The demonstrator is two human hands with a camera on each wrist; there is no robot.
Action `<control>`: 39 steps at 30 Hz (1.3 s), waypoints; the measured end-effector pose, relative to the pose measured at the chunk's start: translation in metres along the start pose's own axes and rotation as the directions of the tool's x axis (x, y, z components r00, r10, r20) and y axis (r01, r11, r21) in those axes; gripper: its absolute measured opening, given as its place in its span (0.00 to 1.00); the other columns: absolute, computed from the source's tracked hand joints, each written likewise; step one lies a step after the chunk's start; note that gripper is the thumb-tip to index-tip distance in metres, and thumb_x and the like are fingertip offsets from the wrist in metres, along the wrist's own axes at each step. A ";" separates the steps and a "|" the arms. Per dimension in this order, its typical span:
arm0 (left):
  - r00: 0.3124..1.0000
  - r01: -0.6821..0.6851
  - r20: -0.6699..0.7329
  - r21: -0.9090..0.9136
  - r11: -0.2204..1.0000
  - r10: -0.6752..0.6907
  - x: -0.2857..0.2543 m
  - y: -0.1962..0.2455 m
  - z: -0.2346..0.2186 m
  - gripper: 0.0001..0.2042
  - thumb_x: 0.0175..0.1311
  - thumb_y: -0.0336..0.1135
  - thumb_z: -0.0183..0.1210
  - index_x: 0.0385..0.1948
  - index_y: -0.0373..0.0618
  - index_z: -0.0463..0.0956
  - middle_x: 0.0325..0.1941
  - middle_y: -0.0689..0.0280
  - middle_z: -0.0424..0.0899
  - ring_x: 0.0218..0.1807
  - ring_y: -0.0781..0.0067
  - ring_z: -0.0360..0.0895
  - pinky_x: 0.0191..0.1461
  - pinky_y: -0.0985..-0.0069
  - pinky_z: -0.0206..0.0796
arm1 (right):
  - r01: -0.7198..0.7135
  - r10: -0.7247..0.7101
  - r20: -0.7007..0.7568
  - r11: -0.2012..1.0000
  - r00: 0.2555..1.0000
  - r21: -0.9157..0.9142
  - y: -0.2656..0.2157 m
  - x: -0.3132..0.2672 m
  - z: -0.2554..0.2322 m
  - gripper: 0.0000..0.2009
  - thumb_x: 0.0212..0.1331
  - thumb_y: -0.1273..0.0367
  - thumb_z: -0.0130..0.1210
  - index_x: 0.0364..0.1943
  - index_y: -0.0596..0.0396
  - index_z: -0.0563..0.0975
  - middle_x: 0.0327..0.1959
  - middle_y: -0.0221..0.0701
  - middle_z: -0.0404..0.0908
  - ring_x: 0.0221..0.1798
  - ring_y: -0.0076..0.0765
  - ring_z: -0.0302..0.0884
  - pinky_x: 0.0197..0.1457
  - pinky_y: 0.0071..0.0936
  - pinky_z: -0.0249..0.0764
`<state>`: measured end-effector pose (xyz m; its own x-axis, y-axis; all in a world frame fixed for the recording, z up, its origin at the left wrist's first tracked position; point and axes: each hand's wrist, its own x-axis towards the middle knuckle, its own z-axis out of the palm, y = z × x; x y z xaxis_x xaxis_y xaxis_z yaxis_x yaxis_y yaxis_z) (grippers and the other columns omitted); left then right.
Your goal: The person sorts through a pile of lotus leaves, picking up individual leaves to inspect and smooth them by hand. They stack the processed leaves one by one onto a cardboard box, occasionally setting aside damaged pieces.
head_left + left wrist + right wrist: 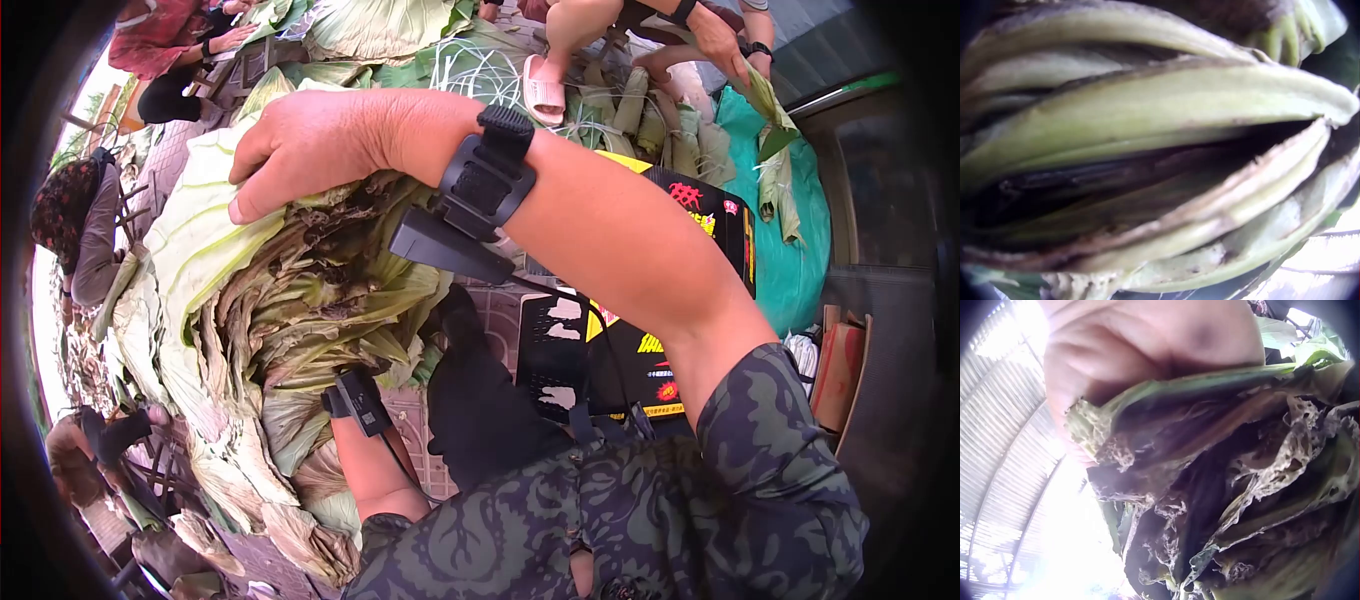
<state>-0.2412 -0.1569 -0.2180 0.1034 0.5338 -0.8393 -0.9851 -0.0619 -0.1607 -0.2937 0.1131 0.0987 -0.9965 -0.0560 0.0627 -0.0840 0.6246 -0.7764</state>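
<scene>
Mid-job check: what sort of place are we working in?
Most likely a partly covered outdoor work area for handling large leaves: there are piled leaves, paving, a person in red near more leaves, and what looks like ridged roofing overhead.

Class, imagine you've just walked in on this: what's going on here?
A person in a dark patterned shirt is handling a large bundle of withered leaves. The right hand rests over the bundle's upper edge, palm against the leaves. The left forearm reaches to its lower part, with the left hand hidden from view. The bundle's ragged brown layers show beneath the right wrist. Farther off, another person's hand holds a separate leaf.
</scene>
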 end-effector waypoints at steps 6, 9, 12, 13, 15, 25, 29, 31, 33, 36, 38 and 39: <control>1.000 0.019 -0.004 0.095 0.995 -0.019 0.033 0.021 0.042 0.24 0.62 0.52 0.44 0.56 0.50 0.61 0.60 0.54 0.61 0.60 0.54 0.60 0.61 0.53 0.52 | -0.053 0.053 0.085 0.999 0.995 0.006 0.018 0.010 0.026 0.28 0.45 0.49 0.53 0.46 0.56 0.75 0.44 0.42 0.77 0.49 0.45 0.72 0.54 0.32 0.66; 1.000 0.022 -0.004 0.127 0.992 -0.022 0.045 0.028 0.057 0.24 0.62 0.52 0.44 0.56 0.50 0.60 0.60 0.54 0.60 0.60 0.53 0.60 0.61 0.53 0.52 | -0.056 0.056 0.083 0.998 0.995 -0.003 0.022 0.012 0.034 0.28 0.44 0.50 0.53 0.45 0.57 0.76 0.43 0.42 0.77 0.49 0.45 0.72 0.53 0.32 0.66; 1.000 0.024 0.000 0.154 0.988 -0.024 0.055 0.031 0.072 0.24 0.62 0.52 0.44 0.57 0.50 0.60 0.61 0.54 0.60 0.61 0.53 0.60 0.61 0.53 0.51 | -0.044 0.044 0.069 0.999 0.997 0.004 0.023 0.012 0.040 0.27 0.44 0.50 0.53 0.44 0.57 0.76 0.42 0.42 0.77 0.47 0.46 0.73 0.52 0.33 0.67; 1.000 0.025 0.003 0.166 0.986 -0.026 0.060 0.032 0.078 0.24 0.62 0.52 0.44 0.57 0.50 0.60 0.61 0.54 0.59 0.61 0.53 0.60 0.62 0.53 0.51 | -0.039 0.038 0.058 0.999 0.998 0.011 0.022 0.013 0.041 0.27 0.44 0.51 0.52 0.44 0.57 0.76 0.42 0.42 0.78 0.47 0.46 0.73 0.51 0.33 0.67; 0.998 0.056 0.026 0.220 0.974 -0.063 0.079 0.027 0.107 0.25 0.62 0.52 0.44 0.57 0.50 0.59 0.61 0.54 0.59 0.61 0.53 0.59 0.62 0.53 0.51 | -0.064 0.063 0.025 0.997 0.998 0.034 0.018 0.011 0.041 0.26 0.42 0.52 0.52 0.43 0.56 0.77 0.40 0.40 0.78 0.46 0.45 0.73 0.50 0.33 0.67; 0.997 0.063 -0.050 0.280 0.958 -0.051 0.100 0.024 0.118 0.26 0.62 0.53 0.44 0.58 0.51 0.58 0.63 0.53 0.57 0.62 0.53 0.58 0.62 0.53 0.50 | -0.040 0.039 0.046 0.999 0.998 0.031 0.020 0.015 0.051 0.27 0.40 0.53 0.52 0.43 0.55 0.77 0.40 0.39 0.79 0.46 0.43 0.73 0.50 0.34 0.66; 0.992 -0.017 -0.118 0.206 0.978 0.042 0.080 0.044 0.081 0.26 0.62 0.53 0.44 0.58 0.51 0.58 0.63 0.53 0.57 0.62 0.53 0.58 0.62 0.53 0.50 | 0.021 -0.018 0.053 0.999 0.998 -0.049 0.020 0.018 0.052 0.25 0.42 0.53 0.51 0.42 0.56 0.78 0.40 0.39 0.78 0.46 0.44 0.73 0.51 0.34 0.65; 0.983 -0.070 -0.157 0.152 0.986 0.094 0.067 0.051 0.055 0.26 0.62 0.53 0.44 0.59 0.51 0.57 0.63 0.53 0.56 0.62 0.53 0.57 0.62 0.53 0.49 | 0.014 -0.007 0.073 0.995 0.997 -0.097 0.010 0.012 0.042 0.24 0.44 0.53 0.50 0.40 0.56 0.78 0.39 0.38 0.78 0.47 0.43 0.72 0.51 0.35 0.64; 0.971 -0.116 -0.198 0.100 0.988 0.134 0.056 0.055 0.032 0.26 0.62 0.54 0.44 0.59 0.51 0.57 0.64 0.53 0.56 0.62 0.53 0.57 0.63 0.53 0.49 | 0.043 -0.046 -0.014 0.989 0.999 -0.140 0.009 0.010 0.041 0.23 0.44 0.53 0.50 0.39 0.56 0.77 0.39 0.38 0.77 0.48 0.41 0.70 0.52 0.35 0.63; 0.957 -0.149 -0.242 0.059 0.987 0.159 0.054 0.061 0.016 0.27 0.62 0.54 0.44 0.59 0.51 0.57 0.64 0.53 0.55 0.63 0.52 0.57 0.63 0.53 0.49 | 0.112 -0.125 -0.050 0.972 0.991 -0.205 0.008 0.010 0.031 0.23 0.44 0.54 0.50 0.40 0.55 0.77 0.40 0.37 0.76 0.49 0.40 0.69 0.52 0.37 0.62; 0.948 -0.145 -0.280 0.051 0.988 0.154 0.055 0.057 0.006 0.27 0.62 0.54 0.44 0.59 0.51 0.56 0.64 0.53 0.55 0.63 0.52 0.56 0.63 0.53 0.49 | 0.086 -0.091 -0.011 0.968 0.996 -0.237 0.023 0.013 0.035 0.22 0.45 0.54 0.50 0.40 0.56 0.77 0.41 0.36 0.75 0.50 0.40 0.69 0.53 0.39 0.62; 0.941 -0.149 -0.300 0.050 0.988 0.157 0.052 0.057 0.001 0.27 0.62 0.54 0.44 0.59 0.51 0.56 0.64 0.53 0.55 0.63 0.52 0.56 0.63 0.53 0.49 | 0.069 -0.066 0.017 0.958 0.998 -0.279 0.030 0.013 0.040 0.22 0.45 0.54 0.50 0.40 0.56 0.77 0.42 0.35 0.75 0.50 0.39 0.69 0.53 0.40 0.61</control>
<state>-0.2918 -0.1321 -0.2700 -0.0165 0.2391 -0.9708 -0.9951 -0.0984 -0.0073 -0.3091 0.0997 0.0507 -0.9885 -0.1108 0.1033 -0.1500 0.8119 -0.5641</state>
